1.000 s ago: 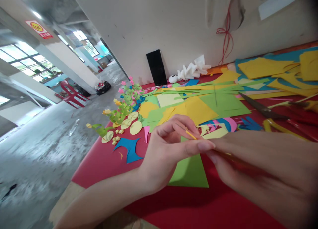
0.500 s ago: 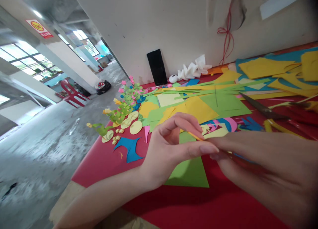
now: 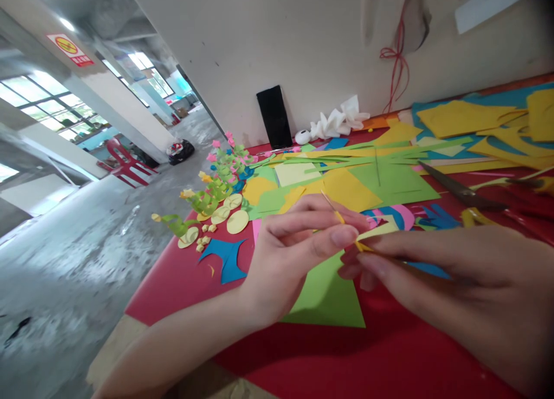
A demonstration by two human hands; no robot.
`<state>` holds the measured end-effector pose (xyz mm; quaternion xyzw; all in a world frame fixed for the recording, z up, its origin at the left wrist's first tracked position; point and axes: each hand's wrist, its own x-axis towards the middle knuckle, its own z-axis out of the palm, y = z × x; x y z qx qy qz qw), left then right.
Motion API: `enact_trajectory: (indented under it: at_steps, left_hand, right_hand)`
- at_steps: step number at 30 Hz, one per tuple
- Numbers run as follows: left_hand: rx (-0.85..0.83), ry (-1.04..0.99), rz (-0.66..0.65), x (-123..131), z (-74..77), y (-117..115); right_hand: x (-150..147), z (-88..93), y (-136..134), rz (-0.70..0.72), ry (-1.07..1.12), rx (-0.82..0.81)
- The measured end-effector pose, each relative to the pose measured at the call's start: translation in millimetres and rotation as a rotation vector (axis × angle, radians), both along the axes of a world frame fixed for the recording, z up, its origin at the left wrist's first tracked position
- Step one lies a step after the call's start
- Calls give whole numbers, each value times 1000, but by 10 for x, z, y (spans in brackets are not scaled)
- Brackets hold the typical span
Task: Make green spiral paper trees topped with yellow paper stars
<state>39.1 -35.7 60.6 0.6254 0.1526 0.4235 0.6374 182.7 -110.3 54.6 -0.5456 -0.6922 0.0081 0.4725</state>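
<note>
- At the far left edge of the red table (image 3: 389, 358) stand small paper flowers (image 3: 216, 182) with green curls, and pale yellow circles (image 3: 237, 221) lie just beside them.
- A blue scrap (image 3: 227, 259) lies near the left hand (image 3: 285, 254).
- The left hand is closed narrow, thumb and fingers pinching a thin yellow strip (image 3: 339, 216), held above the table.
- A green sheet (image 3: 329, 298) lies flat under both hands.
- The right hand (image 3: 459, 278) pinches the lower end of the same strip with its fingertips.
- Scissors (image 3: 459, 192) lie behind the right hand, well apart from it.
</note>
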Motion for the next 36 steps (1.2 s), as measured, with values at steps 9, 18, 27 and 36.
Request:
enact_trajectory:
  at_steps: [9, 18, 27, 36]
  left_hand:
    - [-100, 14, 66, 0, 29, -33]
    - [-115, 27, 80, 2, 14, -16]
    - [-39, 43, -3, 6, 33, 17]
    - [-42, 74, 77, -15, 15, 35]
  right_hand:
    - [1, -5, -13, 25, -43, 50]
    - [-5, 26, -25, 38, -120, 136]
    - [-12, 28, 16, 152, 298, -152]
    - [0, 0, 34, 81, 173, -80]
